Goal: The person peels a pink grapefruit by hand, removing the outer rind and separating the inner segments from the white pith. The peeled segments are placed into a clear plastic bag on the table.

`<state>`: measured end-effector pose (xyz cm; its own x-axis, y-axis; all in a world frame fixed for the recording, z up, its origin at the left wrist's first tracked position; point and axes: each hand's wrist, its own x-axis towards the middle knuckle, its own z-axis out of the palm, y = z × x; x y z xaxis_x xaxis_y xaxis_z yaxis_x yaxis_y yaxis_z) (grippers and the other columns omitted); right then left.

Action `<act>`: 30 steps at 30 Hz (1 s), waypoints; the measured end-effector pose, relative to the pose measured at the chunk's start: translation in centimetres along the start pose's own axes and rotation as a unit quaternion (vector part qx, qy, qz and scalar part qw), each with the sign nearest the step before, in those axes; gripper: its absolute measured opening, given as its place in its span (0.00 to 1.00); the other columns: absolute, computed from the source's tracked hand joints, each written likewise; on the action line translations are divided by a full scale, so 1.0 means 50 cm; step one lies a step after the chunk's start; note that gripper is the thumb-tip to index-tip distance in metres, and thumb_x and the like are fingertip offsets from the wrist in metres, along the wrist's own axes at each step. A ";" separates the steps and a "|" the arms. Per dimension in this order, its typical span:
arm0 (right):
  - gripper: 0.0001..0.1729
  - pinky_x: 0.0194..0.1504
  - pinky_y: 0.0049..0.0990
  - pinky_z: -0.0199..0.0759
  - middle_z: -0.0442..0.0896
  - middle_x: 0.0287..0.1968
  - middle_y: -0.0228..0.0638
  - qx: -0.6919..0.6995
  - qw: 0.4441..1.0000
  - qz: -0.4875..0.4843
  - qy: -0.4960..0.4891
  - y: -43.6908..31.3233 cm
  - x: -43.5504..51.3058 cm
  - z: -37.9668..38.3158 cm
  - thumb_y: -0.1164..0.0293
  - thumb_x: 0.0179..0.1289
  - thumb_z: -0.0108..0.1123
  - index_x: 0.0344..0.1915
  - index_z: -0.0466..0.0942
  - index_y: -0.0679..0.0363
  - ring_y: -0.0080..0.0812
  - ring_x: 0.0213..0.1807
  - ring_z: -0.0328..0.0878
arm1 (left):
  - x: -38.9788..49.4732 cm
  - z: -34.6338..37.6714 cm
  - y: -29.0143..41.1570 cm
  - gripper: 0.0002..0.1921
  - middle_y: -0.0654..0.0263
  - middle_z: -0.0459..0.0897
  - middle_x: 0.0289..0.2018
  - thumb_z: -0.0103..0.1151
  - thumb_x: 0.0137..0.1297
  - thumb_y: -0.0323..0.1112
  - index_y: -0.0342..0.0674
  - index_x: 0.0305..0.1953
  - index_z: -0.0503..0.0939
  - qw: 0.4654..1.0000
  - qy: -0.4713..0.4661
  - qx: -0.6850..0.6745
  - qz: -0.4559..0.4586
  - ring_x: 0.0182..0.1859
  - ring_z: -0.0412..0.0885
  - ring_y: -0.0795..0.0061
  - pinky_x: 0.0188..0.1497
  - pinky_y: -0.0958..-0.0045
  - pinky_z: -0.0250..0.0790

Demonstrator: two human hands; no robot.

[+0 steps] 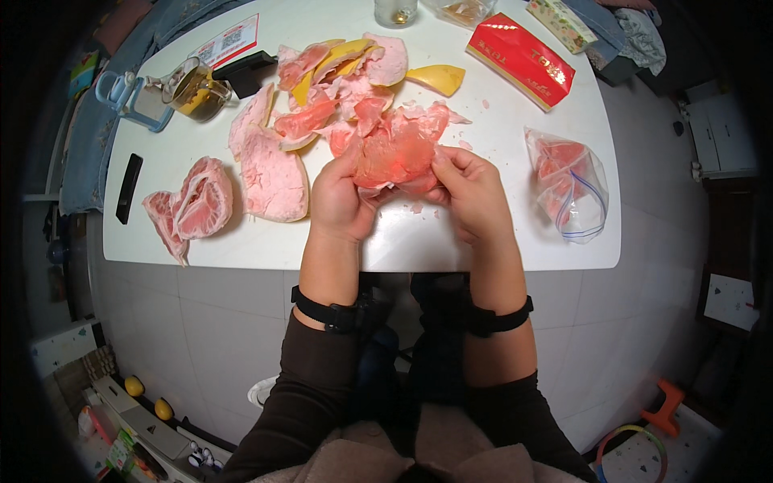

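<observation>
A red pomelo segment (395, 157) is held up between my two hands above the near part of a white table (416, 247). My left hand (344, 196) grips its left side. At its right edge, my right hand (471, 187) pinches with thumb and fingers, where thin membrane hangs below the flesh. Just beyond lies a heap of torn pink membrane and yellow-skinned pomelo peel (362, 78). Left of my left hand rests a thick piece of peel (275, 181), pink pith up. Farther left is an unpeeled chunk of pomelo segments (205, 199), still in membrane.
On the right lies a clear zip bag (567, 184) holding red pomelo flesh; a red box (520, 60) sits behind it. Back left stand a glass cup of dark liquid (198, 90), a black stand (244, 72) and a printed card (226, 42). A black bar-shaped object (128, 188) lies near the left edge.
</observation>
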<state>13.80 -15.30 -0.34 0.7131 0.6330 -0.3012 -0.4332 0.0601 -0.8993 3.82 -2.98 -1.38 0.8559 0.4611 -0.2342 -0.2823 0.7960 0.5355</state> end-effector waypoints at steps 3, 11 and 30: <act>0.21 0.39 0.18 0.70 0.79 0.43 0.38 -0.175 0.976 -0.128 0.006 -0.032 -0.014 -0.010 0.75 0.60 0.57 0.54 0.71 0.68 0.23 0.40 0.75 | 0.003 -0.001 0.013 0.19 0.50 0.77 0.48 0.39 0.70 0.35 0.24 0.52 0.69 0.992 0.079 0.079 0.063 0.48 0.79 0.61 0.54 0.66 0.70; 0.39 0.56 0.33 0.65 0.73 0.56 0.42 -0.436 0.811 -0.372 -0.120 -0.079 -0.046 0.001 0.81 0.40 0.66 0.58 0.69 0.60 0.45 0.57 0.68 | -0.011 0.013 0.013 0.17 0.56 0.82 0.39 0.44 0.70 0.37 0.24 0.43 0.76 0.975 0.012 0.215 0.060 0.40 0.80 0.73 0.45 0.76 0.70; 0.28 0.48 0.34 0.65 0.75 0.39 0.40 -0.488 0.790 -0.361 -0.087 -0.046 -0.049 0.038 0.76 0.36 0.70 0.44 0.75 0.63 0.44 0.44 0.68 | -0.018 0.043 0.003 0.15 0.69 0.78 0.22 0.49 0.68 0.40 0.33 0.32 0.78 0.952 0.117 0.277 0.053 0.19 0.69 0.85 0.19 0.83 0.58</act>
<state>11.97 -15.51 3.06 0.4563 0.8081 0.3726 0.7435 -0.1162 -0.6586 3.96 -4.14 0.66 0.6972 0.6538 -0.2940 -0.0353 0.4409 0.8969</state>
